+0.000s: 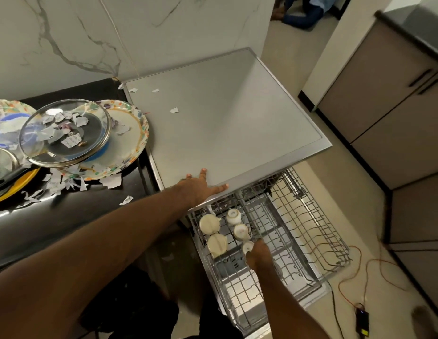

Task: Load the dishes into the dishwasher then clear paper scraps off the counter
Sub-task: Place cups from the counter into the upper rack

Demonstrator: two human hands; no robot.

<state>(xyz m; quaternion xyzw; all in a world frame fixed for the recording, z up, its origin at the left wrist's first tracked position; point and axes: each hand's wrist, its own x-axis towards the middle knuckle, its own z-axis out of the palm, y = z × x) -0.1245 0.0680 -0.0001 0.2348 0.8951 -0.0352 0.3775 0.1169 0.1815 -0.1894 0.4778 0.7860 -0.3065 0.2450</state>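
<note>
Head view, the only one. Left hand (203, 185) lies flat on the front edge of the dishwasher top (225, 118), fingers straight and spread, holding nothing. Right hand (258, 253) is down in the pulled-out rack (311, 231), back of the hand to the camera, fingers curled onto a small cup (247, 247). The grip looks closed, but the fingertips are mostly hidden. That cup sits at the near end of the rack's left section, just beside four other cups (209, 223) standing mouth-down in two short rows. The rest of the rack is bare wire and the right section holds nothing I can make out. The black counter (66, 228) adjoins the dishwasher on the left. On it is a patterned plate (133, 133) with a glass lid (65, 133) tilted on top, the lid's rim overlapping the plate. A second patterned plate (7, 108) is at the far left edge. A yellow plate (5, 194) is in front, with a black handle (10, 178) lying across it. Paper scraps (110, 181) are strewn over the plates, under the lid and across the counter, and a few more are on the rear left of the dishwasher top. A marble wall (90, 33) is behind. Beige cabinets (384, 123) are on the right. An orange cable (347, 267) loops across the floor beside the rack and runs near a small black device (362, 321).
</note>
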